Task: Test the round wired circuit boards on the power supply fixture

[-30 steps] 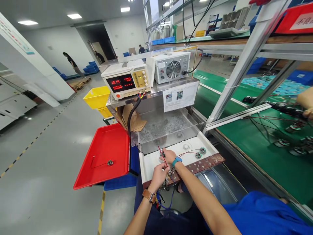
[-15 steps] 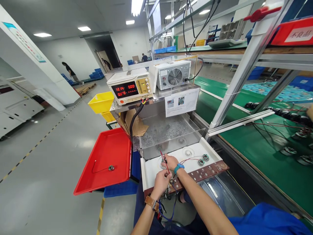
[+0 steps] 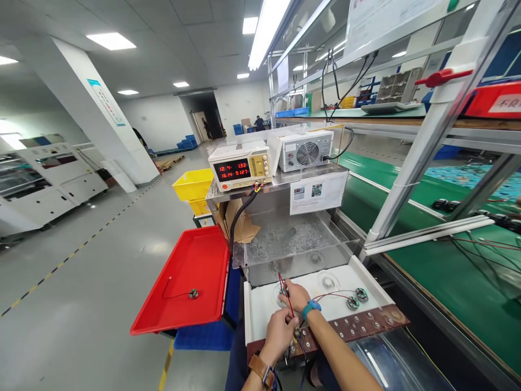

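Small round motor part point(image 3: 282, 291), trailing a red wire point(image 3: 285, 288), held over the left end of a white tabletop point(image 3: 260, 304) with raised edges. The wearer's right hand point(image 3: 298, 297), in a teal wristband, has its fingers curled closely around the part, hiding much of it. The left hand point(image 3: 279, 330), in a brown watch strap, pinches the lower stretch of the red wire between thumb and fingers, near a reddish-brown strip point(image 3: 345, 327) set with metal studs; whether the wire's end touches a stud is too small to tell.

To the right on the tabletop, two similar round parts, one nearer point(image 3: 353, 303) and one farther point(image 3: 361, 294), lie close together with red wires running toward the hands. A fourth part point(image 3: 193, 294) lies in a red tray point(image 3: 195, 255) at the left, its wire bent beside it. Behind, a power supply point(image 3: 240, 167) shows lit red digits.

The work looks to be mid-way through this one piece — it is in hand and not yet set down. Two remain on the tabletop and one in the tray — which are finished and which are waiting cannot be told.
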{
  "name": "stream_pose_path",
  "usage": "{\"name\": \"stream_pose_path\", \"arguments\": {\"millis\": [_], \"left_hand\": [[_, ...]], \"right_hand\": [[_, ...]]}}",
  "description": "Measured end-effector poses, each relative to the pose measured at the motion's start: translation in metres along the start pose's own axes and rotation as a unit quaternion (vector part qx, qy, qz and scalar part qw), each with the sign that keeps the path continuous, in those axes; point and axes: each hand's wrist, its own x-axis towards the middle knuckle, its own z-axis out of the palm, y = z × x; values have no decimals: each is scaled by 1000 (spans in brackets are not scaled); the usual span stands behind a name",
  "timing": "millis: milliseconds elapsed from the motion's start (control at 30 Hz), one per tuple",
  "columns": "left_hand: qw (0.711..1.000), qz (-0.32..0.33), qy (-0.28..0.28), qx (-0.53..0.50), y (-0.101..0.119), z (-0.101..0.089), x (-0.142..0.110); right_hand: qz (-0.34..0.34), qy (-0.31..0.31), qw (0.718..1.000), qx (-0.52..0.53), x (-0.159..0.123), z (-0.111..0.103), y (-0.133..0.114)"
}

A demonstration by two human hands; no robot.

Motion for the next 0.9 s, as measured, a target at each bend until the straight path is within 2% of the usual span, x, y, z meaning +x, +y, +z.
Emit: {"name": "stream_pose_path", "arguments": {"millis": [533,700,767,833,900], "left_hand": [[999,-24,27,-8,-2,3,0],[1000,4,17,11,-5,3,4],[999,32,24,-12,-6,3,3],[996,53,38,-55,-7,2,3],[992,46,50,-106,-10,-1,8]], "right_hand": [[-15,10,1000,1,0,2,-3],[-9,11,1000,-8,2,0,-8],[3,40,999,17,0,-3,-12],[44,118,988,92,-1,-13,-9],[105,238,944,205,-5,-34,9]]}}
